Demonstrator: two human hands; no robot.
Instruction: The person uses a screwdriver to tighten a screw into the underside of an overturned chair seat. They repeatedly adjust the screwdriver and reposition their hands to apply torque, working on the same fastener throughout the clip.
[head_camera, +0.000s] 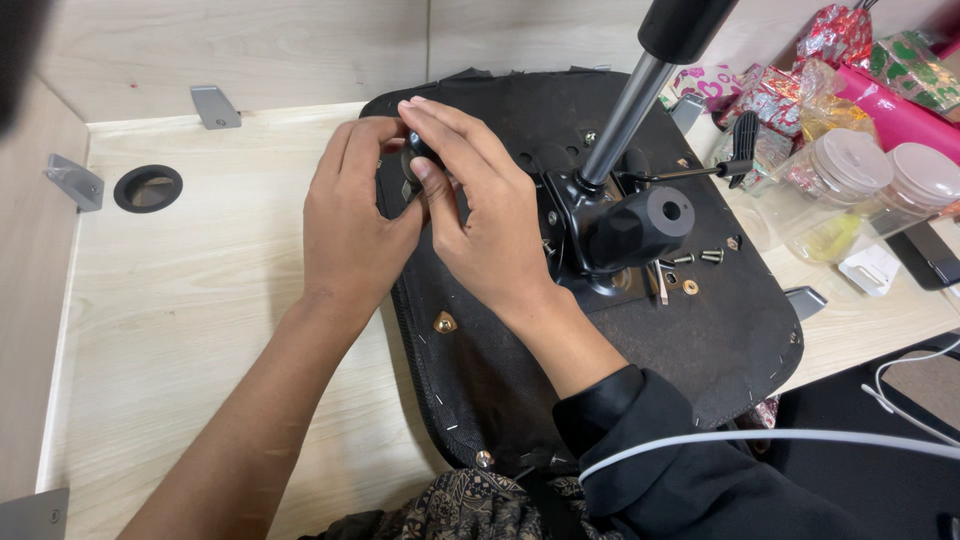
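An upturned black chair seat (700, 340) lies on a pale wooden desk (190, 300), its black tilt mechanism (610, 225) and chrome gas cylinder (625, 115) pointing up. My left hand (350, 225) and my right hand (480, 215) meet at the seat's far left part. Their fingertips pinch a small black knob-like part (420, 148), mostly hidden by the fingers. Loose silver bolts (697, 258) and a brass insert (691, 287) rest on the seat to the right of the mechanism. Another brass insert (445, 322) shows under my right wrist.
A round cable hole (148, 188) and grey metal brackets (215, 106) sit at the desk's back left. Clear plastic jars (850, 180), wrapped gift packets (800, 100) and a black lever (700, 172) crowd the right side. A white cable (760, 437) crosses my right sleeve.
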